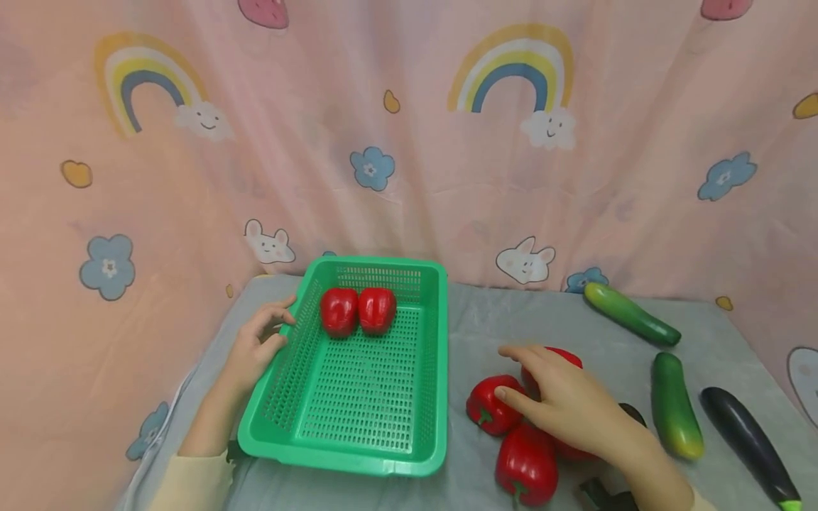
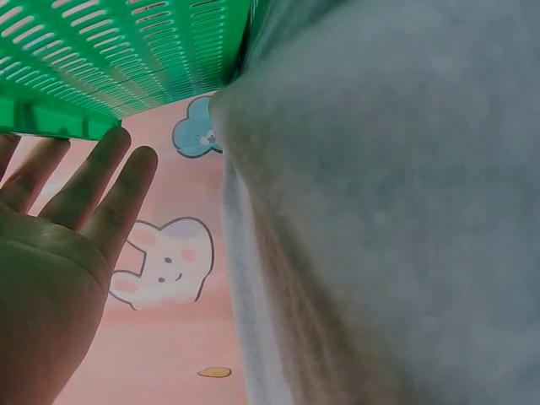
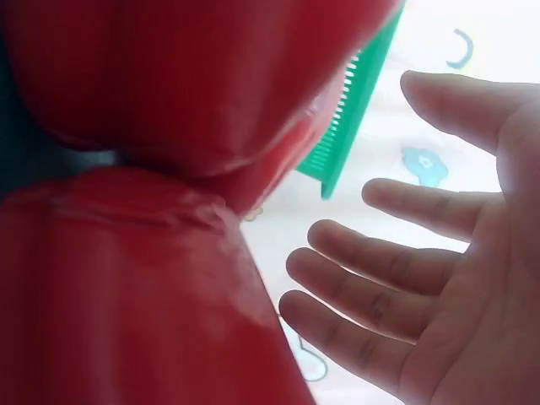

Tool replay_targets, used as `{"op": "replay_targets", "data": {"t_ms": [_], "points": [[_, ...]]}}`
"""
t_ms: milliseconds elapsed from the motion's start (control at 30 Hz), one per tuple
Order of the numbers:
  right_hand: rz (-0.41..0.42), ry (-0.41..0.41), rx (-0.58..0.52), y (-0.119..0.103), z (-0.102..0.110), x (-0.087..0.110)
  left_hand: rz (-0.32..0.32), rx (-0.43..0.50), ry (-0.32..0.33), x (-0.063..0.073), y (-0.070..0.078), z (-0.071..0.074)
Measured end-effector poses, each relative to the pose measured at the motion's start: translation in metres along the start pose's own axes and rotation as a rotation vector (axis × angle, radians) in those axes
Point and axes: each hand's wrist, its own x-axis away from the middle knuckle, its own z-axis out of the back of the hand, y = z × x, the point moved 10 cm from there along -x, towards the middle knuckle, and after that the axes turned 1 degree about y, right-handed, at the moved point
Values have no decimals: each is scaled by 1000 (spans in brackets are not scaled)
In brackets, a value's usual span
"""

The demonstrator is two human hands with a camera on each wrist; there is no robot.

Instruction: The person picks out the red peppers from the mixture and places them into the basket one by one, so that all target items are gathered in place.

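Note:
A green plastic basket [image 1: 442, 369] sits on the cloth, with two red bell peppers [image 1: 339, 312] side by side in its far left part. My left hand [image 1: 252, 351] is at the basket's left rim; in the left wrist view its straight fingers [image 2: 94, 181] reach up to the rim. Over a cluster of red bell peppers [image 1: 527, 465] right of the basket hovers my right hand [image 1: 569, 397], fingers spread and nothing held. It partly hides the peppers behind it. From the right wrist, large red peppers [image 3: 126, 295] fill the left side, beside the extended fingers [image 3: 363, 261].
Two green zucchini [image 1: 629, 312] and a dark eggplant [image 1: 748, 443] lie on the grey cloth [image 1: 492, 319] at the right. More dark vegetables [image 1: 607, 497] show partly under the right forearm. A pink patterned curtain [image 1: 434, 191] hangs behind.

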Motion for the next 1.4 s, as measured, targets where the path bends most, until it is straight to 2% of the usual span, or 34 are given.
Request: {"op": "replay_targets", "data": {"t_ms": [400,667,933,1400], "points": [[-24,-89,-32,5,-27,-2,1,-20,7,0,-1,1],[-65,-111,-46,5,-32,-2,-8,-13,11,0,-1,2],[-99,-167,-80,10,-39,-1,-5,-22,7,-1,2,1],[-99,-200,-101,12,-46,-1,-7,-22,16,0,2,0]]}}
